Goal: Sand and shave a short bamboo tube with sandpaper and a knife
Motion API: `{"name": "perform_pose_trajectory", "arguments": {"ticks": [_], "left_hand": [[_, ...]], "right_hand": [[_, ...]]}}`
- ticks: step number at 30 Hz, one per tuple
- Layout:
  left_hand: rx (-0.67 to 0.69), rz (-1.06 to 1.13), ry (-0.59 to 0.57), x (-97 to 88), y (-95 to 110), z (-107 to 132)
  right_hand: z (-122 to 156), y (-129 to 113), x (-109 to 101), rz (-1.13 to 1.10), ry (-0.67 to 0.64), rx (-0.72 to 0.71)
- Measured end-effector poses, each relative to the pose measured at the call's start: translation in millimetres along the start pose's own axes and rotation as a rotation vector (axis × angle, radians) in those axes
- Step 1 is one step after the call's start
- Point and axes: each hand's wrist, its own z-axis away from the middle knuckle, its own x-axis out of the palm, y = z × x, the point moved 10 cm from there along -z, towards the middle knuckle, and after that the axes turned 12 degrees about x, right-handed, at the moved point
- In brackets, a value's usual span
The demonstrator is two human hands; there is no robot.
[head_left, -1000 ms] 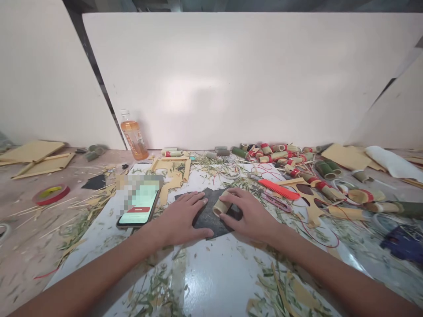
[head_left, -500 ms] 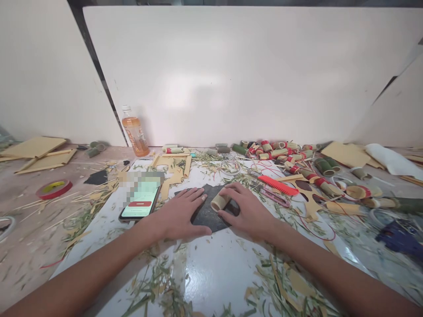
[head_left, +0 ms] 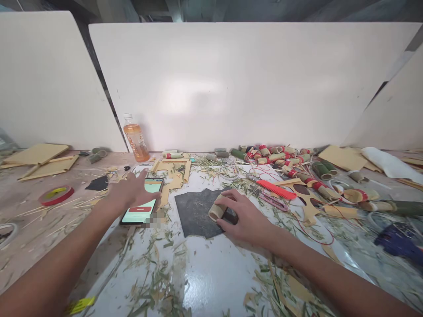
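A short bamboo tube (head_left: 217,211) lies on a dark sheet of sandpaper (head_left: 194,215), its hollow end toward me. My right hand (head_left: 239,215) grips the tube between thumb and fingers. Over the upper left part of a phone (head_left: 140,207) with a lit screen hovers my left hand (head_left: 129,189), fingers spread and holding nothing. Whether it touches the screen I cannot tell. Bamboo shavings (head_left: 158,273) are scattered about the white board (head_left: 211,281) under both hands.
An orange drink bottle (head_left: 136,141) stands at the back left. Red tape (head_left: 56,195) lies at the left. Several bamboo tubes with red bands (head_left: 277,152) are heaped at the back right, near an orange-handled knife (head_left: 276,189). A blue tool (head_left: 396,240) sits far right.
My left hand has left the sandpaper and moved left over the phone, uncovering the sheet. The right hand still holds the bamboo tube in nearly the same spot. The view has tilted up slightly.
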Motion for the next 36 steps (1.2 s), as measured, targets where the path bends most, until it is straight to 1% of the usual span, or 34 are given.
{"name": "perform_pose_trajectory", "arguments": {"ticks": [2, 5, 8, 11, 12, 13, 14, 15, 16, 17, 18, 19, 20, 22, 25, 31, 36], "left_hand": [[0.025, 0.017, -0.071, 11.4, 0, 0], [0.075, -0.002, -0.077, 17.7, 9, -1], [0.080, -0.024, -0.049, 15.8, 8, -6], [0.106, -0.036, -0.034, 9.0, 5, -11], [0.122, -0.043, -0.031, 6.0, 7, -10], [0.160, -0.046, -0.020, 2.4, 15, -8], [0.204, -0.047, -0.005, -0.9, 25, -4], [0.294, -0.039, 0.013, -3.4, 44, 2], [0.466, 0.015, 0.065, -7.9, 72, 12], [0.624, 0.091, 0.087, -9.0, 99, 24], [0.753, 0.154, 0.035, -2.4, 124, 37], [0.835, 0.189, -0.013, 4.9, 143, 48], [0.882, 0.198, -0.049, 12.1, 157, 56], [0.892, 0.206, -0.077, 22.5, 171, 63], [0.860, 0.212, -0.081, 29.1, 173, 62], [0.851, 0.229, -0.051, 24.1, 169, 62], [0.850, 0.200, -0.056, 26.4, 168, 63]], "right_hand": [[1, 0, 0, 0.001, 0.002, -0.005], [1, 1, 1, 0.009, 0.002, 0.000], [1, 2, 1, 0.015, -0.010, -0.013], [-2, -1, 1, 0.039, -0.026, -0.049], [-3, -3, 1, 0.057, -0.037, -0.064], [-5, -4, 2, 0.076, -0.049, -0.075], [-6, -5, 4, 0.093, -0.060, -0.082], [-7, -5, 5, 0.102, -0.065, -0.086], [-8, -5, 5, 0.102, -0.061, -0.087], [-8, -5, 5, 0.091, -0.051, -0.087], [-8, -5, 4, 0.072, -0.038, -0.088], [-8, -4, 3, 0.051, -0.023, -0.086], [-7, -2, 2, 0.032, -0.008, -0.081], [-7, 2, 1, 0.005, 0.002, -0.069], [-8, 6, -1, 0.000, -0.010, -0.057], [-7, 9, -5, 0.006, -0.023, -0.009], [-6, 14, -8, -0.002, -0.020, -0.013]]}}
